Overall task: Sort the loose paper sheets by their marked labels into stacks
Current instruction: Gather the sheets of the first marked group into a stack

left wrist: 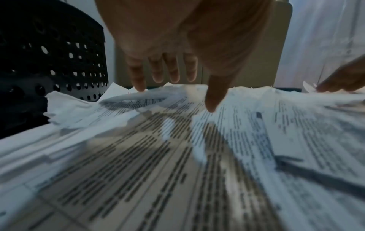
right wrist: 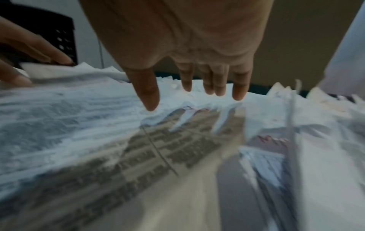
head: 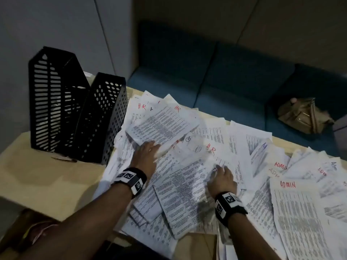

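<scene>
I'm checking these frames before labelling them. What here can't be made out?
- Printed text on the sheets: motion blur in both wrist views, too small in the head view.
- Labels of middle sheets under the left hand and right hand: covered by overlapping paper.
- Contents of the black file holders: hidden by their perforated walls.
- ADMIN sheets: cut off by the right and bottom edges, head view.

Dim room — grey wall panels (head: 56,25), blue sofa (head: 216,76).

Crumpled matt paper sheets (head: 180,177), pale smooth wood-look bench (head: 47,171), matt black perforated file holders (head: 101,117), teal cloth sofa (head: 234,76)
</scene>
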{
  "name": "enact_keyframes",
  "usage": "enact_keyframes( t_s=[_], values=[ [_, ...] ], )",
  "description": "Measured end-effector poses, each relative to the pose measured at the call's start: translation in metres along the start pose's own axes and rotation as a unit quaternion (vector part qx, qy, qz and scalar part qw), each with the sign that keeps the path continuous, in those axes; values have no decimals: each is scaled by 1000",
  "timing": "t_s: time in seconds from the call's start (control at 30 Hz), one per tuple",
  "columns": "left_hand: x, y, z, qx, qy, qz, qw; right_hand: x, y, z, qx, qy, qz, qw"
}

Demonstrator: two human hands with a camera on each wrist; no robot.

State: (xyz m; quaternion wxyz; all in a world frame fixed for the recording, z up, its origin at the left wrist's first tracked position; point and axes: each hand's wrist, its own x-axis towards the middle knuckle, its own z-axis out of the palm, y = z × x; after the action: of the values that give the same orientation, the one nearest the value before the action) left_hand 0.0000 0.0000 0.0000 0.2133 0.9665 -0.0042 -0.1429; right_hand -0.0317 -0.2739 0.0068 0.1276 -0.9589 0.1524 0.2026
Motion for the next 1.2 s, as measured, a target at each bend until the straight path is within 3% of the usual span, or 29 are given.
enact_keyframes(
  t_s=[0.1,0.17,0.27,0.3,0.33,0.4,0.43,0.5,0.63,0.73,0.83,0.93,0.97,1.07,1.1,1.2],
  values=[
    [8,-10,-2,-1,67,20,998,5,15,-2,-36,-7,68,997],
    [5,-10,-2,-21,90,63,994,9,28,-1,-55,-25,68,996],
    [-10,-2,7,-45,96,203,973,12,40,-5,15,-42,55,998],
    [-11,-1,10,-46,101,223,968,13,44,-7,56,-42,54,996],
    [-8,-4,11,-60,99,206,972,14,47,-11,101,-29,52,993],
    [8,-16,12,-81,86,95,988,11,46,-20,189,17,46,981],
    [15,-22,11,-65,50,43,996,9,44,-24,224,37,50,973],
    [21,-30,10,-15,-16,8,1000,4,43,-26,247,33,78,965],
    [22,-31,5,-5,60,65,996,-2,46,-14,169,-109,93,975],
    [14,-23,0,-54,98,134,985,0,46,-12,203,-42,100,973],
    [-15,-3,2,-54,31,289,955,5,41,-20,316,24,98,944],
    [-45,8,23,-36,-68,349,934,4,31,-14,406,45,122,905],
    [-51,9,29,-36,-100,343,933,2,25,-11,452,47,133,881],
    [-58,17,37,-51,-192,334,922,-5,10,-1,615,-5,161,772],
    [-58,19,38,-57,-215,337,915,-8,3,2,612,-31,158,774],
    [-57,27,33,-37,-302,344,888,-13,-14,11,484,-54,98,868]
  ],
)
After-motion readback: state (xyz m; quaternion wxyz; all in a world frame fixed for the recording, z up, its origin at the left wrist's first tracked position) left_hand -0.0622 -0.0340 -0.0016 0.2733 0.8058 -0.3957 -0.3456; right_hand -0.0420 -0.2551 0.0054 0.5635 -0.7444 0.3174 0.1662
